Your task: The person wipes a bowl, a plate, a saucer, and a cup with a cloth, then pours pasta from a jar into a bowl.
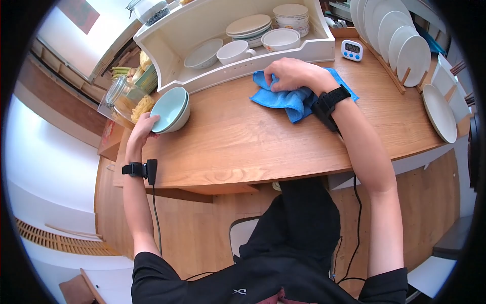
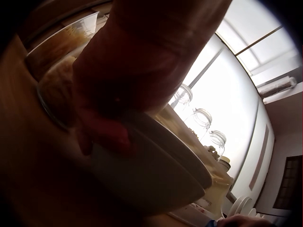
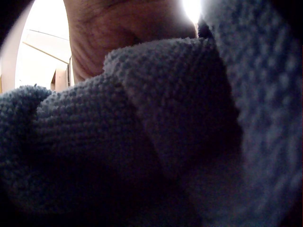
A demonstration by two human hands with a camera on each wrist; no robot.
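At the table's left side, my left hand (image 1: pixel 143 129) grips the rim of two nested bowls (image 1: pixel 176 123), thumb on the pale blue inside. They tilt slightly toward me. The left wrist view shows the fingers (image 2: pixel 111 137) against the bowls' pale outer walls (image 2: pixel 156 175). Near the shelf's front edge, my right hand (image 1: pixel 291 75) holds a bunched blue cloth (image 1: pixel 293 104), its fingers curled into the folds. In the right wrist view the cloth (image 3: pixel 94 123) fills most of the picture and hides the fingertips.
A cream shelf (image 1: pixel 202 83) with stacked bowls, plates and a cup (image 1: pixel 235 52) stands at the back. Glass jars (image 1: pixel 119 93) of pasta are beside the left hand. A timer (image 1: pixel 352 50) and a wooden rack of white plates (image 1: pixel 412 60) stand at the right; another plate (image 1: pixel 439 113) leans near the edge.
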